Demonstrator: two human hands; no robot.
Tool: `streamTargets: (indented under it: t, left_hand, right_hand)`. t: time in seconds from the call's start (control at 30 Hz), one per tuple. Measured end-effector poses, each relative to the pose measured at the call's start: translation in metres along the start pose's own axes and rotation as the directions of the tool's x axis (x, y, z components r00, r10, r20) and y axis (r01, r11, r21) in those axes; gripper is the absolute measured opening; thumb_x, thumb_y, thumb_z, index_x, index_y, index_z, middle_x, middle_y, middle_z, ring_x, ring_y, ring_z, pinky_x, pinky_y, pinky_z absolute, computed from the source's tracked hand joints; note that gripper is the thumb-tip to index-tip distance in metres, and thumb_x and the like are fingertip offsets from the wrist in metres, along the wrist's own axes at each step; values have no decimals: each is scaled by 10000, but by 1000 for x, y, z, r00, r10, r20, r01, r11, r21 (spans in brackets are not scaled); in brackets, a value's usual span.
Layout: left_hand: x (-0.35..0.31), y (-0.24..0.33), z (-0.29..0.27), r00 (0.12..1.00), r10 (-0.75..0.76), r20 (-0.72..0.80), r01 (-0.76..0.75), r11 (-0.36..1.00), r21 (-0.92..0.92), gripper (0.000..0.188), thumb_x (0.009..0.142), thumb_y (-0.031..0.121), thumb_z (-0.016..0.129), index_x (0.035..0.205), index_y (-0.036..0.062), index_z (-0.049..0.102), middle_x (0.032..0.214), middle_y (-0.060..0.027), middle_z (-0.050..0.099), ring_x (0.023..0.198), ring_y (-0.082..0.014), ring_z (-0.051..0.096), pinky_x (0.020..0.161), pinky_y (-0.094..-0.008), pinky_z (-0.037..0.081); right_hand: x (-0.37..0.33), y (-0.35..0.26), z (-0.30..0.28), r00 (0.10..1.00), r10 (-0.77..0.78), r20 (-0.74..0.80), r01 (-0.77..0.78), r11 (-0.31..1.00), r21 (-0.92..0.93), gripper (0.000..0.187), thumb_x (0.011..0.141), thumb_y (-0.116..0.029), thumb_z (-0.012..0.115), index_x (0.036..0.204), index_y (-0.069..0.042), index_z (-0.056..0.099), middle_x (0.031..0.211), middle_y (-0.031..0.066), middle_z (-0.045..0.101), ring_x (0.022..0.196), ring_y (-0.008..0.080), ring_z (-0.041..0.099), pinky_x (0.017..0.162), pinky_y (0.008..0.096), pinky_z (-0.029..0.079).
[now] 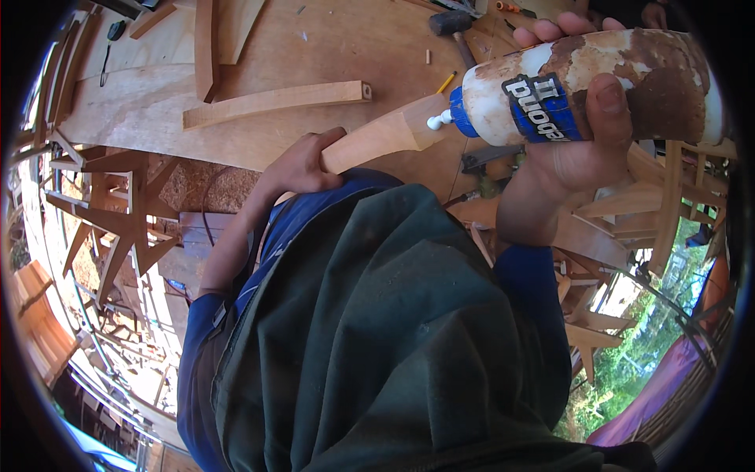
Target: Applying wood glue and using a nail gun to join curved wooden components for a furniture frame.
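Observation:
My right hand (586, 149) is wrapped round a large white glue bottle (503, 86), its label torn and its sides stained brown. The bottle lies tilted on its side, its blue cap and white-tipped nozzle (440, 120) pointing left. That nozzle is right at the far end of a shaped piece of wood (373, 140); whether it touches cannot be made out. The near end of this wood is in my left hand (307, 163), closed round it close to my body. A curved wooden piece (275, 105) lies on the workbench (126, 118) beyond my left hand.
A mallet (452, 27), a yellow pencil (447, 82) and more wooden strips (206, 47) lie on the bench. At the far left is a tape measure (116, 31). Stacked wooden frames (130, 197) stand to my left, others (629, 212) to my right. Another person's hand (654, 14) shows at the far right.

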State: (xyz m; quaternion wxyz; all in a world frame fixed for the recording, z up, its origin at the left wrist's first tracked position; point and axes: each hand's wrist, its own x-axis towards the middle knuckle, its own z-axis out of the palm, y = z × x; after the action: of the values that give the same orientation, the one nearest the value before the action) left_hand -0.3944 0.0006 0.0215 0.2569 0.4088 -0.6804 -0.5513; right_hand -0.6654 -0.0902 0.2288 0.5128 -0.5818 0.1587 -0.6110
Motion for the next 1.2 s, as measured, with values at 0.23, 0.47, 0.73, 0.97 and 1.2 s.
streamTargets:
  t: [0.23, 0.47, 0.73, 0.97, 1.2]
  left_hand:
    - [1, -7, -4, 1000, 18, 17, -18, 1000, 12, 413, 665, 194, 715, 1002, -2, 580, 791, -247, 657, 798, -405, 687, 722, -446, 520]
    - [-4, -17, 2, 1000, 15, -9, -16, 999, -39, 463, 671, 137, 691, 1097, -14, 592, 871, -238, 668, 849, -333, 686, 777, -397, 523]
    - [9, -29, -7, 996, -46, 76, 59, 983, -174, 699, 677, 73, 715, 1345, -47, 550, 1019, -122, 704, 956, -199, 673, 866, -322, 529]
    - [10, -32, -32, 969, -153, 192, 206, 933, -296, 546, 700, 25, 745, 1217, -35, 578, 979, -108, 698, 891, -201, 697, 828, -328, 562]
    - [32, -6, -40, 969, -201, 141, 236, 920, -312, 581, 716, 40, 770, 1238, -53, 534, 981, -141, 704, 880, -230, 712, 815, -357, 594]
  right_hand:
    - [-7, 31, -8, 985, 107, -138, -95, 991, 91, 470, 957, -229, 636, 1351, -11, 502, 1226, 187, 626, 1145, 323, 631, 1049, 551, 493]
    - [-16, 40, -14, 881, 263, -393, -149, 943, 296, 479, 981, -354, 634, 1265, 26, 574, 1194, 171, 643, 1136, 306, 638, 1074, 502, 494]
    - [-65, 71, -68, 666, 641, -382, -119, 597, 794, 301, 1042, -275, 565, 1238, -56, 627, 1188, 119, 708, 1118, 243, 678, 1016, 444, 542]
    - [-94, 140, -225, 677, 692, -250, 279, 73, 958, 498, 1027, -314, 567, 1335, 76, 533, 1405, 316, 512, 1362, 454, 475, 1134, 539, 478]
    - [-112, 207, -369, 591, 804, -67, 499, -298, 814, 410, 755, -133, 840, 1065, 50, 644, 1110, 201, 651, 1101, 341, 661, 1014, 432, 591]
